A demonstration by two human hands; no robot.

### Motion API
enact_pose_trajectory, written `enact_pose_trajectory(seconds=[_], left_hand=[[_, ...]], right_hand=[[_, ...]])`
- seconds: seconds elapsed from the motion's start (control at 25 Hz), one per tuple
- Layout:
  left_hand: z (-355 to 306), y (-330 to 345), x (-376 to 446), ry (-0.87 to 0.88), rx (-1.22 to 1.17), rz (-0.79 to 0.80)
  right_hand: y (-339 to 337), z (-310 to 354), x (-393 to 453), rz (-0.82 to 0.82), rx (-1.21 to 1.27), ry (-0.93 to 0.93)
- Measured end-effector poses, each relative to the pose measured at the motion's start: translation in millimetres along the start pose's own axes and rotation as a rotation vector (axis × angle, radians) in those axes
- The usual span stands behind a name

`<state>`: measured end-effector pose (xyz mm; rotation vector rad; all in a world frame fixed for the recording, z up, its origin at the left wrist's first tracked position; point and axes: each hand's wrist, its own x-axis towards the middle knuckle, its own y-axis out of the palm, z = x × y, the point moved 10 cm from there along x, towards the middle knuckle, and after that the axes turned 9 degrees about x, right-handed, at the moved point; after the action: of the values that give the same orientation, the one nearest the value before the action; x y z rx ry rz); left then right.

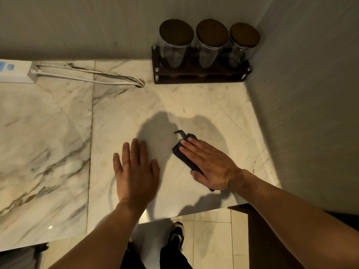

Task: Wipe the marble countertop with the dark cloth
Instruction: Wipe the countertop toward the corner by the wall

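Note:
The marble countertop point(58, 133) is cream with grey-brown veins and a seam running front to back. A small dark cloth point(181, 153) lies bunched on it, right of centre, with a thin strip curling out at its far end. My right hand point(209, 164) lies flat on top of the cloth, fingers spread and pressing it to the marble; most of the cloth is hidden under the palm. My left hand point(135, 169) rests palm down on the bare marble just left of the cloth, fingers apart, holding nothing.
A dark wooden rack point(200, 77) with three clear lidded jars point(175, 43) stands in the back right corner. A white power strip point(15, 71) and its looped cable point(108, 78) lie along the back left. Walls bound the back and right side. The counter's front edge point(194, 211) drops to a tiled floor.

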<state>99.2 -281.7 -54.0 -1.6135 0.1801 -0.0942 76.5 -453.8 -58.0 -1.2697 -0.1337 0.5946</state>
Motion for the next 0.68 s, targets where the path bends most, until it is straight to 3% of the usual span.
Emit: enact_pose_trajectory(seconds=[0.68], left_hand=[[3, 1, 3, -0.017, -0.007, -0.031]], right_hand=[[-35, -58, 55, -0.033, 0.004, 0.078]])
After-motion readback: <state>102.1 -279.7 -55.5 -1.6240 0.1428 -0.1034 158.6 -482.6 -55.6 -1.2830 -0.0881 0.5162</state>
